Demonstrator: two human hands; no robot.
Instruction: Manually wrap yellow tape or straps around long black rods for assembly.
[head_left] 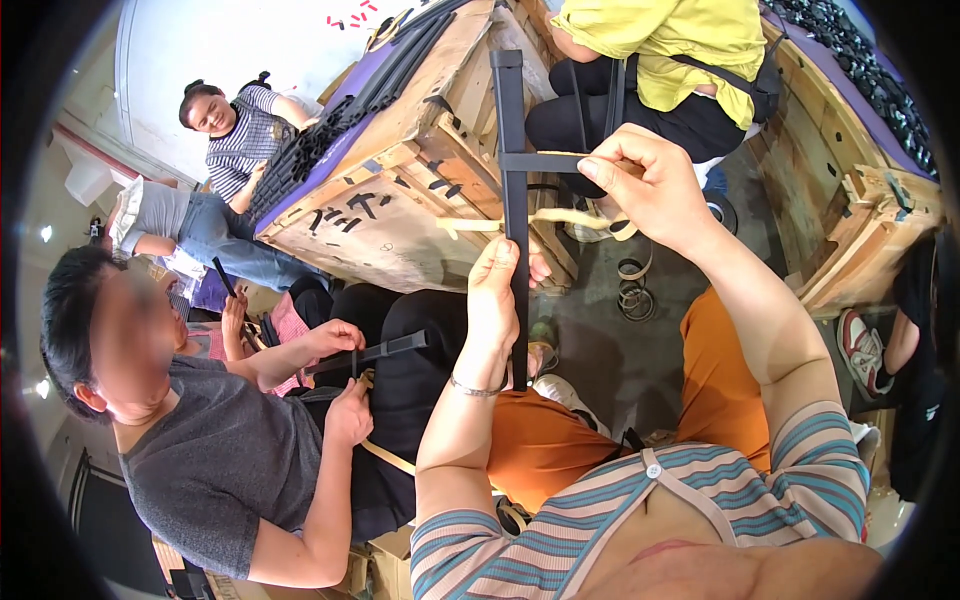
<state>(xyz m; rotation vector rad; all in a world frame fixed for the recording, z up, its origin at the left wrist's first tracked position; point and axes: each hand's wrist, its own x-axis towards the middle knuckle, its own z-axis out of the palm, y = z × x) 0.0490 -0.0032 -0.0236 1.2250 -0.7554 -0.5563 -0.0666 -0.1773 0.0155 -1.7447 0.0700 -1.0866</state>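
My left hand [495, 290] is closed around the lower part of a long, flat black bar [514, 205], which stands nearly upright in front of me. A short stretch of black tape [545, 162] runs sideways from the bar's upper part. Its free end is pinched between the thumb and fingers of my right hand [655, 185], and a thin yellowish edge shows along it. Behind the bar, a curled pale yellow strip [570, 216] reaches toward my right wrist; where it is attached I cannot tell.
A wooden crate [350, 240] stands ahead, with black bars [370, 95] on purple cloth. At left, a person in grey [220, 450] handles another black bar [395, 347]. Someone in yellow [670, 50] sits ahead. Strip loops [635, 295] lie on the floor; another crate [820, 170] stands right.
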